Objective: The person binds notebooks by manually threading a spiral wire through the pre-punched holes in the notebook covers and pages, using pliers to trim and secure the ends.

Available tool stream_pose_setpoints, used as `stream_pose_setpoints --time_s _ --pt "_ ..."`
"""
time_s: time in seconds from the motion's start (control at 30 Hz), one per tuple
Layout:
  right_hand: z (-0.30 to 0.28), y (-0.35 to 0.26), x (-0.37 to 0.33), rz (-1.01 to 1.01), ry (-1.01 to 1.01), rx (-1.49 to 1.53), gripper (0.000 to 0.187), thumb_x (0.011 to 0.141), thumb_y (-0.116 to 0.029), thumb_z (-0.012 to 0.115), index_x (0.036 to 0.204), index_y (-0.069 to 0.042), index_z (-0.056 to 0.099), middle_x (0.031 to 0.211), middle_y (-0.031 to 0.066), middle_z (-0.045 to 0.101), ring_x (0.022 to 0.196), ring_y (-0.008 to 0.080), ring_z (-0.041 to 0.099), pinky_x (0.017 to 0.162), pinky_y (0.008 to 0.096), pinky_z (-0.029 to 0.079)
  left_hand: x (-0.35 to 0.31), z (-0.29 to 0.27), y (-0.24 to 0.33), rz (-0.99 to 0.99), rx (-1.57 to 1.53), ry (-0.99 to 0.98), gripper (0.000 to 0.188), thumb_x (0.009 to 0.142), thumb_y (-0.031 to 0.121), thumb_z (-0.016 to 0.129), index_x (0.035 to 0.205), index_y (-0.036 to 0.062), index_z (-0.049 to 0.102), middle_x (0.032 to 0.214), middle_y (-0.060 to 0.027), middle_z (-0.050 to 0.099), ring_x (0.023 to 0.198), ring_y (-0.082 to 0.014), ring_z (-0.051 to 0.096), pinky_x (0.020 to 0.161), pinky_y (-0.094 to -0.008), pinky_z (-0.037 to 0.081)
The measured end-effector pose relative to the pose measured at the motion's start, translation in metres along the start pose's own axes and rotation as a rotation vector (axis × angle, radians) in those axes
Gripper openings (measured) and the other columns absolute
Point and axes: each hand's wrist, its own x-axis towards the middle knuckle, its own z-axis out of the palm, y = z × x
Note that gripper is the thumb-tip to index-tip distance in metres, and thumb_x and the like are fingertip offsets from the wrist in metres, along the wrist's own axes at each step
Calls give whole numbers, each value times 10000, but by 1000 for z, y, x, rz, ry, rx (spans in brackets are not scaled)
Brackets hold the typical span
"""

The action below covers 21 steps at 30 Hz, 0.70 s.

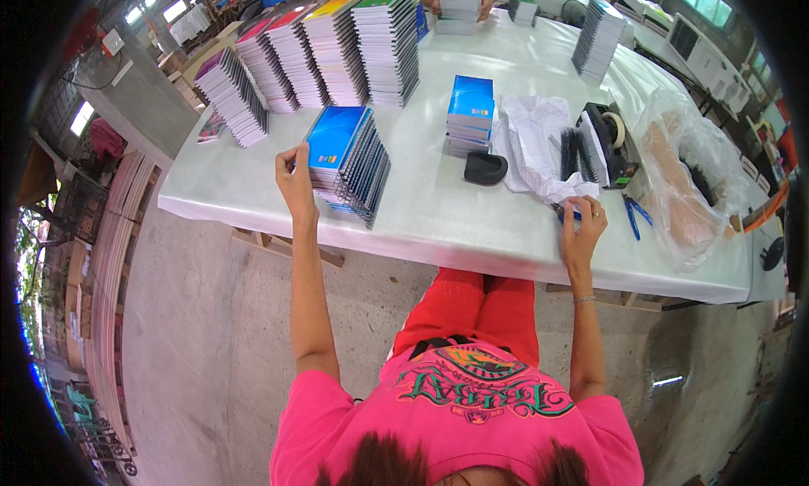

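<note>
Floor: bare grey concrete, stacked pale boards along its left margin.
Counter [438, 221]: long, white-covered, running away to a person's hands at the far end.
Rear left: row of leaning spiral notebooks [320, 56], mixed cover colours.
Left hand [295, 176]: grip closed on the near corner of the blue-covered notebook stack [347, 159], which lies fanned near the counter's front edge.
Centre: small blue notebook pile [469, 114]; black holder [485, 168]; crumpled white paper [533, 141].
Right hand [583, 225]: fingers curled over a blue pen [563, 214] at the front edge; grip looks closed on it.
Right: tape dispenser [608, 141], blue scissors [636, 212], clear plastic bag [687, 178].
</note>
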Motion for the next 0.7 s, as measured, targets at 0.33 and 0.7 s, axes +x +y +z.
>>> stream_pose_setpoints --time_s 0.33,0.7 --pt "116 -91 127 397 -229 637 376 856 -223 693 1122 31 617 991 165 635 979 288 585 833 397 459 -59 5 68 471 346 253 139 909 133 640 1008 53 585 1070 -80 528 1048 -221 478 919 -377 379" --pt "150 -68 144 662 -351 963 439 827 -136 722 1175 43 524 980 148 634 805 180 639 633 290 531 -126 73 74 575 239 -279 231 840 22 663 1063 33 605 1042 -114 556 1016 -263 532 889 -380 424"
